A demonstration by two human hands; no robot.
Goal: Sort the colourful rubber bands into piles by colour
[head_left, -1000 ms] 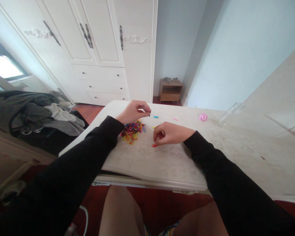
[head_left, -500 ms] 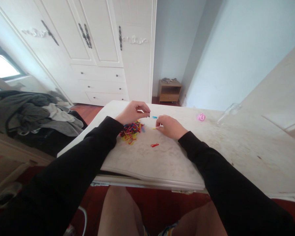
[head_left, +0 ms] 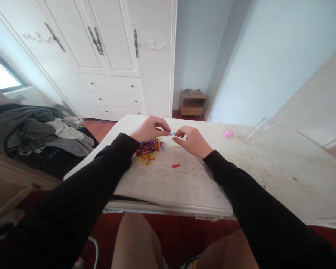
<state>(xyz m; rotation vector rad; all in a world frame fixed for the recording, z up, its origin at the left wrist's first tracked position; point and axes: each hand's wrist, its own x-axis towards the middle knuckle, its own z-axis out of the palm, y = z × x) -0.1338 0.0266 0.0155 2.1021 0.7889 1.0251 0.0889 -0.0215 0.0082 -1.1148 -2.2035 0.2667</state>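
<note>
My left hand (head_left: 154, 128) pinches a small black paper clip (head_left: 170, 134) between thumb and fingertips, above the table. Close to it on the right is my right hand (head_left: 192, 141), its thumb and fingers apart with nothing visible between them. A blue paper clip (head_left: 174, 133) lies partly hidden by the right fingertips. Just below those fingers lies a yellow paper clip (head_left: 176, 147). A red paper clip (head_left: 176, 165) rests nearer to me. Below my left hand spreads a pile of mixed coloured paper clips (head_left: 149, 151), with a pale blue clip (head_left: 162, 148) at its right edge.
The white table (head_left: 162, 186) extends to the right. On it are a pink curled object (head_left: 229, 133) and a clear glass or plastic container (head_left: 259, 129). Dark and grey clothes (head_left: 70, 134) are heaped at the left. Behind stand a white wardrobe (head_left: 109, 56) and a small wooden cabinet (head_left: 193, 104).
My right hand has let go of the yellow paper clip and moved slightly up and left, its fingers parting near the blue clip. My left hand keeps the black clip.
</note>
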